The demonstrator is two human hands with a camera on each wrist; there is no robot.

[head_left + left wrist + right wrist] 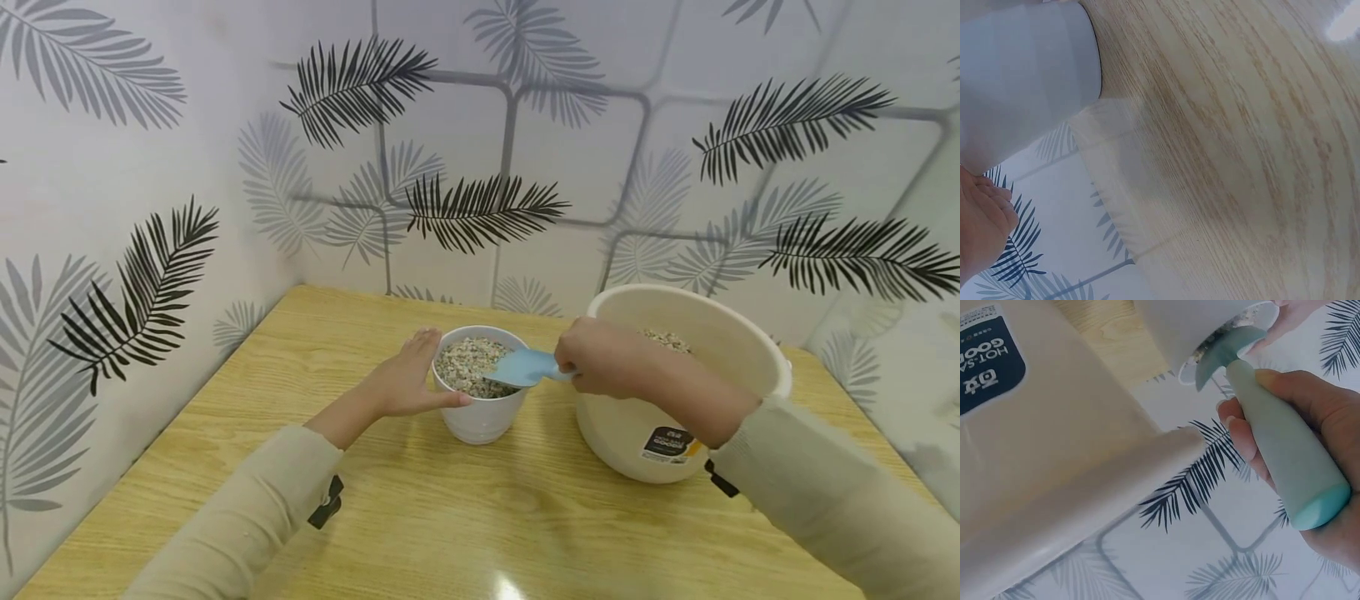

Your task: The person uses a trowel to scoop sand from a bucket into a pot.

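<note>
A white pot (483, 423) stands upright on the table, filled near its rim with a speckled tan and grey granular mix (468, 367). My left hand (405, 379) holds the pot's left side, thumb across the front below the rim and fingers toward the back. In my right hand (607, 358) is the handle of a pale blue scoop (522, 367), gripped with thumb and fingers. The scoop's blade (1229, 353) reaches over the pot's right rim and meets the granular mix. In the left wrist view, the pot's wall (1029, 69) shows beside the left fingers (994, 200).
To the right stands a large cream bucket (630, 437) with a dark label (667, 443); more granular mix (667, 340) lies inside, partly hidden by my right arm. Both stand on a wood-grain table (450, 517). Behind is a leaf-patterned wall (450, 275).
</note>
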